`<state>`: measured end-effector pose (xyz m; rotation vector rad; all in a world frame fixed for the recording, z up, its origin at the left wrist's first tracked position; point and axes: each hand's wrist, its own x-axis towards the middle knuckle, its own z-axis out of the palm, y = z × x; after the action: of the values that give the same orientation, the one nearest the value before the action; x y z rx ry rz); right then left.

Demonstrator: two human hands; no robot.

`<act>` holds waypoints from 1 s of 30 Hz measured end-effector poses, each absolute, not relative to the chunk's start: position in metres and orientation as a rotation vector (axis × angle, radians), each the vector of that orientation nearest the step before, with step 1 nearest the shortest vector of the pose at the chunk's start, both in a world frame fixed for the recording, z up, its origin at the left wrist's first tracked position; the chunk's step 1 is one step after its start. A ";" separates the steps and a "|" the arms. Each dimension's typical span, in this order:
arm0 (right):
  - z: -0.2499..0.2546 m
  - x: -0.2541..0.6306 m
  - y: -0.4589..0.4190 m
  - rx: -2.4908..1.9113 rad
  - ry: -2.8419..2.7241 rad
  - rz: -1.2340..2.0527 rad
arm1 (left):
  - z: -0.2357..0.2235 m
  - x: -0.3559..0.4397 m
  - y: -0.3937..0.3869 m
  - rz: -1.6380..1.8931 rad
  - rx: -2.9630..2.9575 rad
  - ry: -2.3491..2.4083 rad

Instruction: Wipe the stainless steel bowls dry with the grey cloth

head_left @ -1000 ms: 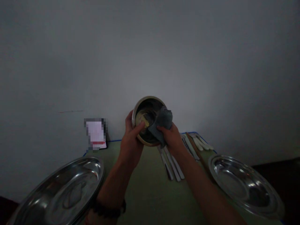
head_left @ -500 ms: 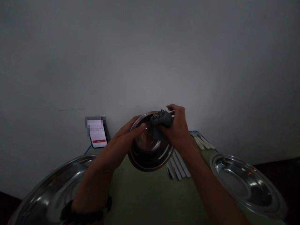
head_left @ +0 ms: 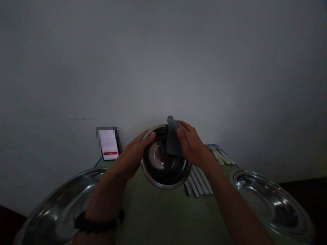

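A shiny metal bowl point(head_left: 159, 163) is held up above the table, its hollow tilted toward me. My left hand point(head_left: 136, 149) grips its left rim, the thumb lying over the inside edge and the fingers behind. At the upper right of the bowl, a grey-green cloth point(head_left: 173, 139) is pressed over the rim by my right hand point(head_left: 190, 141). That hand's fingers are closed around the cloth, and its fingertips are partly hidden. The cloth hangs down a little into the bowl.
Several knives point(head_left: 198, 183) lie side by side behind my right forearm. More white-handled cutlery point(head_left: 222, 156) rests at the far right corner. A large metal basin point(head_left: 46, 211) stands at left, an oval metal dish point(head_left: 270, 207) at right. A phone point(head_left: 109, 146) leans against the wall.
The cloth has gone from a bunched shape to a flatter one hanging over the rim. My right hand has turned, its fingers now laid along the cloth. My left hand keeps its hold.
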<state>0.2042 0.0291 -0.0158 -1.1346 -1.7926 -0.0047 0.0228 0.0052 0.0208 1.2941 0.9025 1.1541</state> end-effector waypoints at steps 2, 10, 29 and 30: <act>-0.019 0.204 0.027 -1.213 -1.849 -0.006 | 0.020 0.023 0.008 1.171 1.270 0.900; -0.009 0.209 0.027 -1.188 -1.753 0.213 | 0.023 0.016 0.011 1.197 1.181 0.959; -0.013 0.233 0.038 -1.017 -1.774 0.413 | 0.023 -0.004 0.007 1.004 1.346 1.014; -0.013 0.233 0.038 -1.010 -1.777 0.391 | 0.023 -0.004 0.007 1.002 1.346 1.000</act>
<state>0.2332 0.0379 -0.0127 -1.0097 -1.7772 0.3913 -0.0042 0.0072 0.0232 1.3461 1.0003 1.0017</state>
